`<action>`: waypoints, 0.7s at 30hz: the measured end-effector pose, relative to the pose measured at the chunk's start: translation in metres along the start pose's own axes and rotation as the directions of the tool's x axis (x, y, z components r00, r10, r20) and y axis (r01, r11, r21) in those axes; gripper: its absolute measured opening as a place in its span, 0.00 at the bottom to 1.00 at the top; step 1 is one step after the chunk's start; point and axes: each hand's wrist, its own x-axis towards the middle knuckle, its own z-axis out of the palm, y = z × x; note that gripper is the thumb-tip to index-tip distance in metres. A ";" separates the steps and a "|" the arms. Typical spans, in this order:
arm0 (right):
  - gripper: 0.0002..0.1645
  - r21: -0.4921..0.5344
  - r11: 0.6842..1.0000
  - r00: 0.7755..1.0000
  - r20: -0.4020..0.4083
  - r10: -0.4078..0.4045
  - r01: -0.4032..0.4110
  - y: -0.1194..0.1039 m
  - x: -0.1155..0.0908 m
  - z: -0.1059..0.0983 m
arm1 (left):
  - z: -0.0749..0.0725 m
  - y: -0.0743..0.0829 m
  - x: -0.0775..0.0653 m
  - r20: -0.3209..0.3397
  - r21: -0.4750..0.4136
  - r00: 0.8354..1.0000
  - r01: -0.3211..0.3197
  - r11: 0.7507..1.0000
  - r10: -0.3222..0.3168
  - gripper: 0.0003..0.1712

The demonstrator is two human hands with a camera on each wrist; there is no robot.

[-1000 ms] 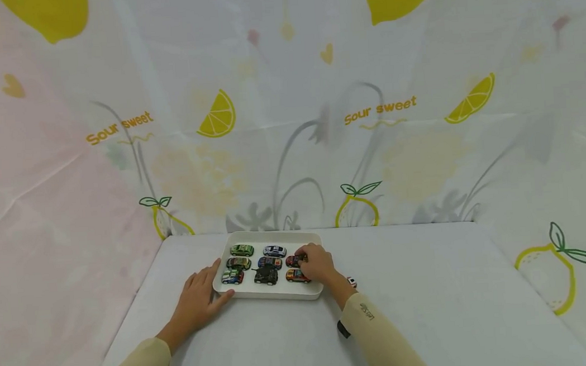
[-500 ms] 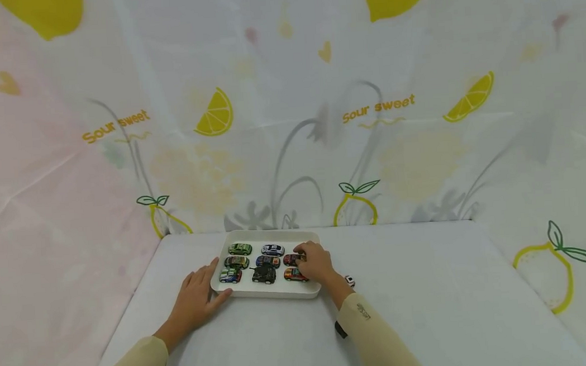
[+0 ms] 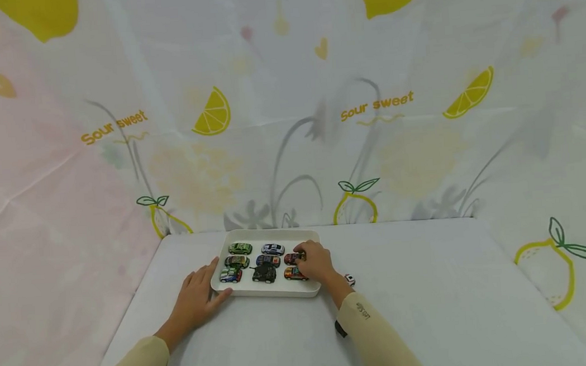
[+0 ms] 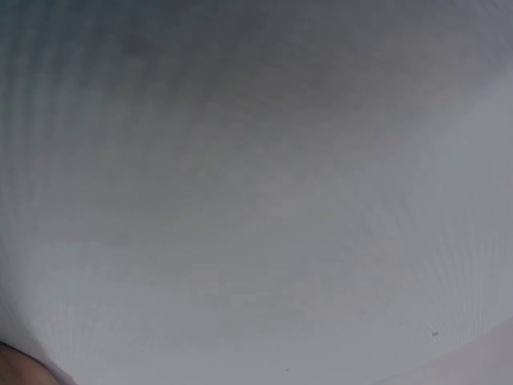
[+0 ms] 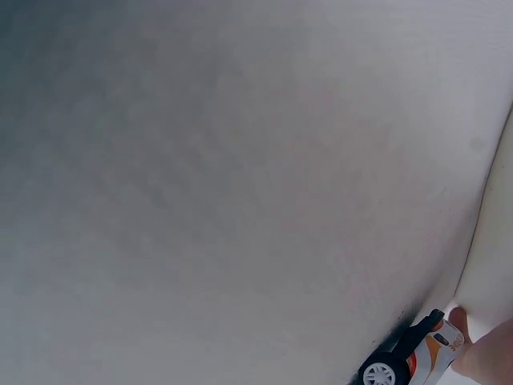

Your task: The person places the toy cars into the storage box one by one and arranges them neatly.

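My right hand (image 3: 315, 261) reaches over the right side of a white tray (image 3: 274, 291), thumb and fingers pinching a dark red toy car (image 3: 291, 258). Just in front of that one sits an orange toy car (image 3: 294, 273). At the tray's left edge my left hand (image 3: 196, 294) lies with fingers along the side and thumb at the front corner. Other toy cars stand in rows inside: a green car (image 3: 240, 248), a white car (image 3: 273, 249), a blue car (image 3: 267, 260) and a black tank-like vehicle (image 3: 264, 274).
On the table (image 3: 431, 297), right of the tray, a small white toy car (image 3: 350, 279) is partly hidden by my right wrist. Something black (image 3: 340, 329) shows beside the right sleeve. A lemon-print cloth (image 3: 279, 122) stands behind the table. The left wrist view shows mostly blurred white surface.
Both hands keep their places at the tray, the right still on the dark red car. The whole head view has shifted slightly.
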 end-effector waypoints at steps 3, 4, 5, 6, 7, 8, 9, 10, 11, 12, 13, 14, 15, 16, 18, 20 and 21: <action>0.15 0.004 1.000 1.000 0.004 -0.017 0.017 0.000 -0.001 -0.001 | 0.001 0.000 0.000 -0.012 -0.002 1.000 -0.006 1.000 0.006 0.52; 0.15 -0.008 1.000 1.000 0.003 -0.027 0.027 0.000 -0.001 -0.002 | 0.001 0.000 0.000 -0.014 -0.002 1.000 -0.007 1.000 0.007 0.52; 0.15 -0.012 0.999 0.999 0.001 -0.033 0.033 0.001 -0.001 -0.002 | 0.002 0.000 0.001 -0.016 0.000 1.000 -0.009 1.000 0.009 0.52; 0.15 -0.015 0.999 0.999 0.001 -0.039 0.039 0.001 -0.001 -0.002 | 0.003 0.000 0.000 -0.016 0.000 1.000 -0.008 1.000 0.008 0.52; 0.16 -0.014 0.999 0.999 0.001 -0.042 0.042 0.000 -0.001 -0.003 | 0.003 -0.001 0.000 -0.014 0.000 1.000 -0.008 1.000 0.008 0.52; 0.18 -0.011 0.999 0.999 0.004 -0.041 0.041 0.000 0.000 -0.003 | 0.003 -0.001 0.001 -0.014 -0.003 1.000 -0.010 1.000 0.010 0.52; 0.20 -0.005 0.999 0.999 0.007 -0.043 0.043 0.000 0.000 -0.004 | 0.003 -0.001 0.001 -0.016 -0.006 1.000 -0.010 1.000 0.010 0.51; 0.23 0.006 0.999 0.999 0.012 -0.042 0.042 0.000 0.000 -0.005 | 0.003 0.000 0.002 -0.016 -0.011 1.000 -0.011 1.000 0.011 0.51; 0.26 0.017 0.999 0.999 0.016 -0.044 0.044 0.000 0.000 -0.006 | 0.002 0.000 0.002 -0.019 -0.017 1.000 -0.013 1.000 0.012 0.51; 0.29 0.022 0.998 0.998 0.018 -0.053 0.053 0.000 0.001 -0.007 | 0.002 0.000 0.001 -0.020 -0.023 1.000 -0.013 1.000 0.013 0.51; 0.31 0.023 0.998 0.998 0.019 -0.063 0.063 0.000 0.001 -0.008 | 0.001 0.000 0.001 -0.024 -0.027 1.000 -0.015 1.000 0.014 0.51; 0.34 0.022 0.997 0.997 0.020 -0.070 0.069 0.001 0.001 -0.009 | 0.000 0.001 0.000 -0.026 -0.033 1.000 -0.016 0.999 0.015 0.51; 0.35 0.021 0.997 0.997 0.014 -0.078 0.078 0.001 0.000 -0.010 | -0.002 0.001 -0.001 -0.028 -0.031 0.999 -0.017 0.999 0.016 0.51; 0.37 0.019 0.996 0.996 0.002 -0.086 0.086 0.003 0.000 -0.012 | -0.002 0.002 -0.002 -0.030 -0.032 0.999 -0.021 0.999 0.020 0.50; 0.39 0.020 0.993 0.992 -0.047 -0.113 0.114 0.007 0.000 -0.017 | -0.003 0.002 -0.002 -0.033 -0.025 0.999 -0.029 0.999 0.028 0.50; 0.40 0.017 0.991 0.987 -0.095 -0.132 0.134 0.013 0.001 -0.025 | -0.005 0.003 0.000 -0.034 -0.022 0.999 -0.031 0.999 0.030 0.51; 0.41 0.008 0.989 0.983 -0.116 -0.143 0.145 0.016 0.001 -0.030 | -0.005 0.002 0.001 -0.036 -0.019 0.999 -0.033 0.999 0.033 0.51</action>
